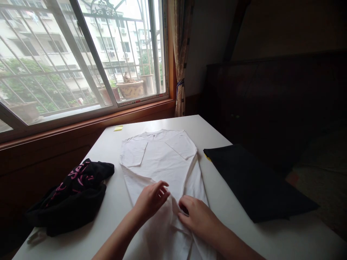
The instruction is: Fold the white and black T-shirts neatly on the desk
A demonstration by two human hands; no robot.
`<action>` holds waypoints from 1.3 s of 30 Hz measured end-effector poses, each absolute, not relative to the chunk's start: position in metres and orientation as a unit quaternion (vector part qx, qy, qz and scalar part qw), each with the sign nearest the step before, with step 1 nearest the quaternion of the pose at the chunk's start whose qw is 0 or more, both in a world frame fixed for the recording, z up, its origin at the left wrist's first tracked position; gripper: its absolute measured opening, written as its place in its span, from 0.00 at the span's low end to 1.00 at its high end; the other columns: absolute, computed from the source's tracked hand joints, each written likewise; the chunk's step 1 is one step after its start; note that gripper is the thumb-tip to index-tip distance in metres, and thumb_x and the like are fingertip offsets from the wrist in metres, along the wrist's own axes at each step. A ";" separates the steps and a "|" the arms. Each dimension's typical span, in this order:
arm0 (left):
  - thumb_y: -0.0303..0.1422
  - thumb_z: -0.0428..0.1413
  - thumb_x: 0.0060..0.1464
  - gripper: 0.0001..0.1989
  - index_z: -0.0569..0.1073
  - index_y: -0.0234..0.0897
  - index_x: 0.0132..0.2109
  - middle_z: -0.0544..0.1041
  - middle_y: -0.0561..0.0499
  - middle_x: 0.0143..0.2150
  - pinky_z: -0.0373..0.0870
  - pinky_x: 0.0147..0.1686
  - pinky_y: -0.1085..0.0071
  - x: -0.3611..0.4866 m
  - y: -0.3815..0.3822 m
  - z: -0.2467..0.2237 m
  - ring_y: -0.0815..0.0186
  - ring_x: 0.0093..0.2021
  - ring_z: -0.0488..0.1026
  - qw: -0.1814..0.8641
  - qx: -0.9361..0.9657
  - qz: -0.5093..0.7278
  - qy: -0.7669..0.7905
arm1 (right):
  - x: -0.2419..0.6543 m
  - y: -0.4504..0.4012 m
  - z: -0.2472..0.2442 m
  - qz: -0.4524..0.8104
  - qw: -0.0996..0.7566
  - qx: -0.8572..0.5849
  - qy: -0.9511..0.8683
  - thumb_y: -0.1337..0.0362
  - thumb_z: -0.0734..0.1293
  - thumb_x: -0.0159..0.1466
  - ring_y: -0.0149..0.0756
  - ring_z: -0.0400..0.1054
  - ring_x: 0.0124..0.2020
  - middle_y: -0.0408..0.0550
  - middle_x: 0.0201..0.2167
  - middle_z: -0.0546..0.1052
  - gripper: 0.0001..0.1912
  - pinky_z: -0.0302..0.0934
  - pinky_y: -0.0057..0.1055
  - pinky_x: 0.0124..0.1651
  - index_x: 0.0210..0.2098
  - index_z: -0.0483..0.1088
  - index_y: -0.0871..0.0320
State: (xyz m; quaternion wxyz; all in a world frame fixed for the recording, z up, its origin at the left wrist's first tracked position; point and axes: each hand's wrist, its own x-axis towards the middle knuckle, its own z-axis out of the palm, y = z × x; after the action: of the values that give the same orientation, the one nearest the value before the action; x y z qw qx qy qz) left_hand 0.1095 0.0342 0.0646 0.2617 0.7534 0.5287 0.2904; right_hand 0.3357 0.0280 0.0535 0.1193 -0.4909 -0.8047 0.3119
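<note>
A white T-shirt [159, 159] lies on the white table in front of me, collar at the far end, both short sleeves folded in over the body. Its side edges are partly turned inward, and the cloth bunches into creases between my hands. My left hand [153, 198] is over the shirt's left edge, fingers bent and apart, the thumb mostly hidden. On the right, my right hand [193, 213] pinches the shirt's fabric between thumb and curled fingers. The shirt's near end runs below the picture's edge.
A crumpled black garment with pink lettering [78, 195] rests at the table's left. Dark folded cloth [257, 184] lies along the right edge. A yellow note [118, 128] sits at the far left corner of the table [173, 122]. Beyond are a barred window [119, 54] and a tied curtain [181, 72].
</note>
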 end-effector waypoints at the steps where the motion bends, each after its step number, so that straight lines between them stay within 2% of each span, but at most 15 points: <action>1: 0.32 0.55 0.63 0.10 0.74 0.41 0.51 0.82 0.51 0.37 0.73 0.35 0.72 0.099 0.040 0.067 0.67 0.33 0.78 0.242 0.753 0.300 0.534 | 0.337 0.028 0.053 0.317 0.123 -0.488 -0.804 0.66 0.67 0.61 0.35 0.69 0.34 0.44 0.33 0.76 0.01 0.54 0.30 0.37 0.33 0.71 0.56; 4: 0.36 0.50 0.68 0.11 0.75 0.41 0.50 0.81 0.46 0.48 0.75 0.47 0.66 0.058 0.067 0.069 0.63 0.43 0.80 0.133 0.748 0.305 0.574 | 0.343 0.028 0.055 0.326 0.136 -0.469 -0.809 0.67 0.66 0.61 0.35 0.69 0.34 0.44 0.33 0.76 0.01 0.55 0.30 0.37 0.33 0.71 0.55; 6: 0.38 0.47 0.70 0.15 0.75 0.40 0.52 0.79 0.44 0.53 0.72 0.56 0.61 0.028 0.088 0.065 0.58 0.54 0.77 0.062 0.748 0.267 0.605 | 0.347 0.027 0.058 0.327 0.140 -0.458 -0.815 0.66 0.66 0.62 0.35 0.68 0.34 0.43 0.33 0.76 0.01 0.55 0.30 0.37 0.33 0.71 0.55; 9: 0.37 0.41 0.72 0.19 0.75 0.37 0.53 0.77 0.41 0.56 0.70 0.58 0.60 -0.010 0.110 0.056 0.57 0.57 0.75 0.022 0.737 0.217 0.640 | 0.355 0.026 0.063 0.326 0.144 -0.457 -0.815 0.67 0.66 0.62 0.35 0.68 0.33 0.43 0.33 0.76 0.02 0.55 0.30 0.37 0.33 0.70 0.55; 13: 0.34 0.39 0.72 0.20 0.75 0.34 0.50 0.78 0.38 0.50 0.72 0.53 0.60 -0.031 0.112 0.048 0.56 0.51 0.76 0.007 0.745 0.176 0.644 | 0.368 0.026 0.070 0.335 0.148 -0.459 -0.809 0.68 0.65 0.61 0.34 0.68 0.33 0.42 0.32 0.75 0.02 0.55 0.29 0.36 0.33 0.70 0.55; 20: 0.33 0.45 0.69 0.15 0.76 0.38 0.42 0.78 0.43 0.41 0.69 0.49 0.63 -0.031 0.086 0.054 0.57 0.45 0.74 -0.016 0.777 0.111 0.619 | 0.393 0.033 0.094 0.328 0.149 -0.459 -0.812 0.68 0.64 0.60 0.35 0.67 0.31 0.42 0.30 0.74 0.03 0.55 0.30 0.34 0.31 0.69 0.55; 25: 0.35 0.42 0.71 0.17 0.75 0.39 0.42 0.77 0.46 0.39 0.67 0.39 0.67 -0.026 0.060 0.065 0.59 0.40 0.76 -0.012 0.765 0.054 0.641 | 0.411 0.037 0.123 0.319 0.151 -0.468 -0.810 0.67 0.64 0.61 0.35 0.67 0.31 0.42 0.30 0.74 0.03 0.57 0.30 0.34 0.31 0.69 0.54; 28: 0.35 0.42 0.70 0.17 0.75 0.40 0.40 0.78 0.47 0.38 0.65 0.39 0.68 -0.020 0.046 0.076 0.59 0.39 0.76 0.026 0.764 0.015 0.644 | 0.423 0.037 0.145 0.303 0.145 -0.476 -0.813 0.68 0.65 0.61 0.35 0.67 0.31 0.41 0.30 0.74 0.03 0.57 0.30 0.35 0.32 0.69 0.53; 32: 0.35 0.43 0.68 0.17 0.72 0.40 0.33 0.78 0.48 0.34 0.61 0.38 0.69 -0.009 0.029 0.090 0.61 0.37 0.75 0.116 0.759 0.002 0.641 | 0.440 0.040 0.169 0.297 0.138 -0.468 -0.821 0.68 0.64 0.62 0.36 0.66 0.33 0.41 0.31 0.73 0.03 0.58 0.30 0.36 0.34 0.69 0.53; 39: 0.32 0.45 0.62 0.16 0.65 0.39 0.25 0.72 0.53 0.25 0.52 0.29 0.68 0.015 0.001 0.102 0.67 0.27 0.65 0.192 0.765 -0.017 0.614 | 0.475 0.051 0.187 0.287 0.151 -0.478 -0.816 0.66 0.66 0.61 0.37 0.67 0.34 0.41 0.32 0.73 0.02 0.60 0.30 0.36 0.33 0.70 0.53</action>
State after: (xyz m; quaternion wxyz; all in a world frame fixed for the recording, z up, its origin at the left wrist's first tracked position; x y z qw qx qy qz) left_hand 0.0145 0.0009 0.1016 0.1919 0.7654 0.6141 -0.0175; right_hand 0.4749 0.0508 0.1870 0.1510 -0.4783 -0.8163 0.2865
